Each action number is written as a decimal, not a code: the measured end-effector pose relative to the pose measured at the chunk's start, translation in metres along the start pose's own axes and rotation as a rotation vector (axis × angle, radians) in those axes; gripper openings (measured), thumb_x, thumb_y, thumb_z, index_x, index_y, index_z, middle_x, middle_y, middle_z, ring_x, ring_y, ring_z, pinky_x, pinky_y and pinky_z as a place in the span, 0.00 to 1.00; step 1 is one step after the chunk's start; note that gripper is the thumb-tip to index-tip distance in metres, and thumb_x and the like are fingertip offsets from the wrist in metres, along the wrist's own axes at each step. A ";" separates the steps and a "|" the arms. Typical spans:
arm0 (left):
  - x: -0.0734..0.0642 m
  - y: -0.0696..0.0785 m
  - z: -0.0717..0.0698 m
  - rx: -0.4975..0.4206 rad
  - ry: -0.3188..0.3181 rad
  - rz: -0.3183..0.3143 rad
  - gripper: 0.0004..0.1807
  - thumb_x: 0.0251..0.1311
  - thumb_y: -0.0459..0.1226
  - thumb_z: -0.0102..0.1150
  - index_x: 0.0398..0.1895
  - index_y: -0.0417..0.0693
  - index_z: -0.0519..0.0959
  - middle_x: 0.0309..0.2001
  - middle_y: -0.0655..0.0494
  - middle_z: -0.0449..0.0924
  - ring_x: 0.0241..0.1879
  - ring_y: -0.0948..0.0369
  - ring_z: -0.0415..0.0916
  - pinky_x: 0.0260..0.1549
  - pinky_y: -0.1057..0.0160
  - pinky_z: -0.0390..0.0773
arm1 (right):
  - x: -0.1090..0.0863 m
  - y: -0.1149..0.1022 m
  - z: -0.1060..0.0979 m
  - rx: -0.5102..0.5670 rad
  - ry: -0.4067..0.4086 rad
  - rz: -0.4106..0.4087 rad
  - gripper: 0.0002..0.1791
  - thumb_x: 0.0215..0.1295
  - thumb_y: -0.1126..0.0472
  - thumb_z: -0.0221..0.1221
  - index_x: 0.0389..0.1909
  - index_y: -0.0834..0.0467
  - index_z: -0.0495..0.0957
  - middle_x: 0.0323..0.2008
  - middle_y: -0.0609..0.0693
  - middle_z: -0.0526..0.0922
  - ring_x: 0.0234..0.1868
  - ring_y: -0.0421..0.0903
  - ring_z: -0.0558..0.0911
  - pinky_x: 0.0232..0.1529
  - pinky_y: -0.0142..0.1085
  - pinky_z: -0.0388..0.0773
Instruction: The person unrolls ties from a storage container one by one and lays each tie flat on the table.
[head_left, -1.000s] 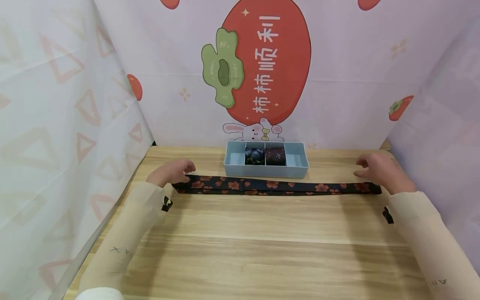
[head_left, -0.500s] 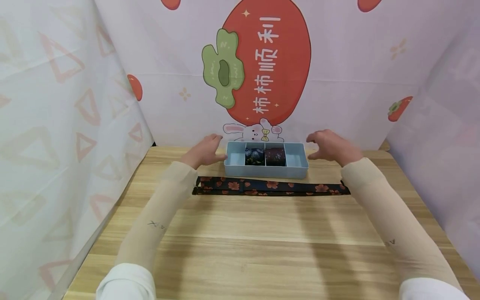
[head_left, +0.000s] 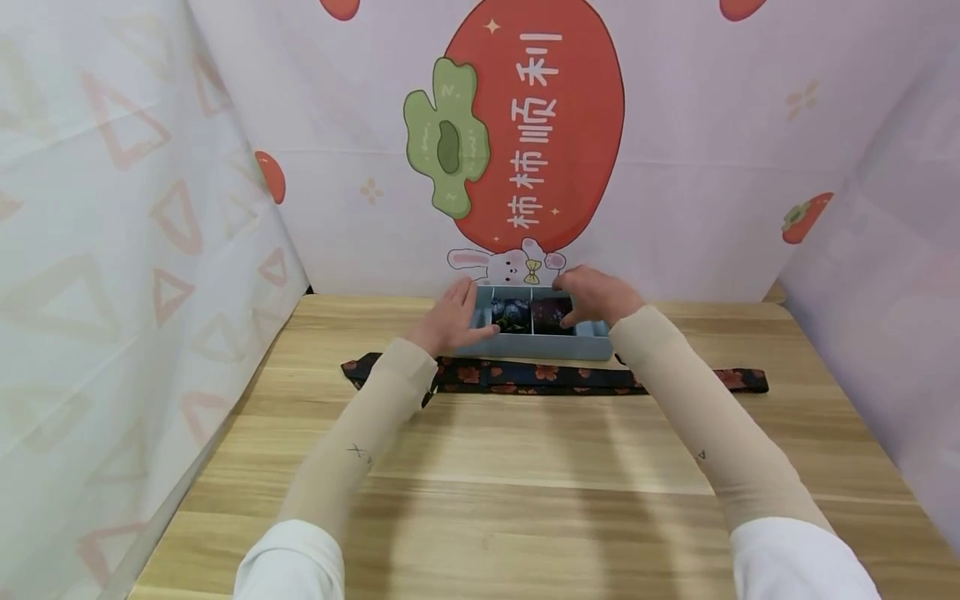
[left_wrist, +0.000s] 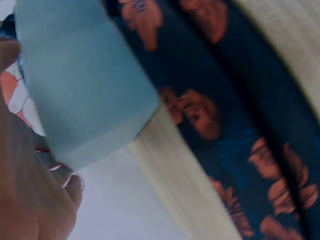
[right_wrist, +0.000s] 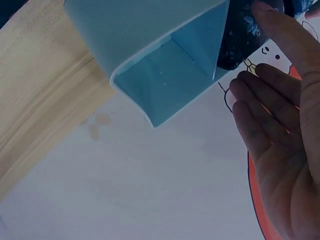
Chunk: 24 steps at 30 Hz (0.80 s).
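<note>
A light blue divided box (head_left: 525,347) stands at the back of the table. Its middle compartments hold a rolled dark blue patterned necktie (head_left: 510,317) and a rolled maroon necktie (head_left: 550,314). My left hand (head_left: 448,322) is at the box's left end, fingers behind it and thumb by the blue roll. Over the right part reaches my right hand (head_left: 600,297), its thumb in front of the maroon roll; the right wrist view has these fingers (right_wrist: 262,107) extended. In front of the box a dark necktie with orange flowers (head_left: 540,375) lies stretched out sideways, partly hidden under both forearms.
The wooden table (head_left: 487,500) runs back to a pale printed cloth (head_left: 360,100) with a large persimmon picture. Cloth also hangs along the left and right sides. The box stands close to the back cloth.
Both hands have left the ends of the flowered necktie and moved inward and back to the box. The necktie stays spread on the table; the box and rolls have not visibly moved.
</note>
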<state>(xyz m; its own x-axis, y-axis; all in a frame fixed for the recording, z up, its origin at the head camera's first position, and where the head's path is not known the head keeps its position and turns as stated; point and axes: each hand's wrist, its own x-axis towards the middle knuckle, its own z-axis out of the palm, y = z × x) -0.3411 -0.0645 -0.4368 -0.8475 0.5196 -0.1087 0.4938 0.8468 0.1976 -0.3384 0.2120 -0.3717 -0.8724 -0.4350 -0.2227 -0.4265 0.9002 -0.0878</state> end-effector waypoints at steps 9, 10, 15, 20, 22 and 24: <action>0.003 -0.002 0.020 0.056 0.038 -0.032 0.55 0.76 0.68 0.37 0.85 0.36 0.37 0.87 0.39 0.34 0.87 0.45 0.31 0.86 0.50 0.41 | 0.021 -0.001 0.015 -0.050 -0.025 -0.036 0.36 0.58 0.53 0.79 0.63 0.65 0.80 0.56 0.60 0.87 0.50 0.53 0.85 0.60 0.49 0.85; 0.004 -0.002 0.022 0.065 0.043 -0.035 0.55 0.76 0.69 0.36 0.85 0.36 0.37 0.87 0.39 0.33 0.87 0.46 0.31 0.86 0.50 0.41 | 0.023 -0.002 0.017 -0.060 -0.030 -0.035 0.35 0.58 0.53 0.79 0.63 0.64 0.80 0.55 0.60 0.87 0.50 0.53 0.85 0.60 0.49 0.85; 0.006 -0.002 0.024 0.115 0.048 -0.052 0.55 0.76 0.69 0.34 0.85 0.36 0.37 0.87 0.40 0.33 0.87 0.46 0.32 0.86 0.50 0.40 | 0.032 -0.003 0.025 -0.074 -0.031 -0.046 0.37 0.58 0.53 0.79 0.66 0.62 0.77 0.56 0.59 0.87 0.52 0.53 0.85 0.62 0.51 0.84; 0.005 0.000 0.024 0.122 0.041 -0.075 0.55 0.75 0.70 0.34 0.86 0.38 0.37 0.87 0.42 0.33 0.87 0.47 0.32 0.86 0.49 0.41 | 0.036 -0.006 0.029 -0.070 0.004 -0.061 0.43 0.54 0.54 0.81 0.68 0.61 0.74 0.58 0.59 0.86 0.53 0.53 0.85 0.65 0.53 0.82; 0.004 0.001 0.023 0.119 0.039 -0.080 0.56 0.74 0.70 0.34 0.86 0.38 0.37 0.87 0.43 0.33 0.87 0.47 0.31 0.86 0.49 0.40 | 0.038 -0.008 0.029 -0.084 0.003 -0.057 0.42 0.53 0.54 0.82 0.67 0.61 0.75 0.57 0.59 0.87 0.52 0.53 0.86 0.65 0.52 0.83; 0.004 0.001 0.023 0.121 0.036 -0.084 0.55 0.74 0.70 0.33 0.86 0.38 0.37 0.87 0.43 0.33 0.87 0.48 0.31 0.86 0.49 0.40 | 0.039 -0.009 0.029 -0.098 -0.001 -0.052 0.40 0.53 0.53 0.82 0.65 0.61 0.77 0.54 0.59 0.88 0.49 0.53 0.87 0.63 0.51 0.84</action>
<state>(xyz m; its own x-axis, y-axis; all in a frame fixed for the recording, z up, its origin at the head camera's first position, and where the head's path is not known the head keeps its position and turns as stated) -0.3394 -0.0591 -0.4593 -0.8923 0.4434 -0.0844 0.4386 0.8960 0.0699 -0.3616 0.1877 -0.4082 -0.8482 -0.4811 -0.2215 -0.4926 0.8703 -0.0041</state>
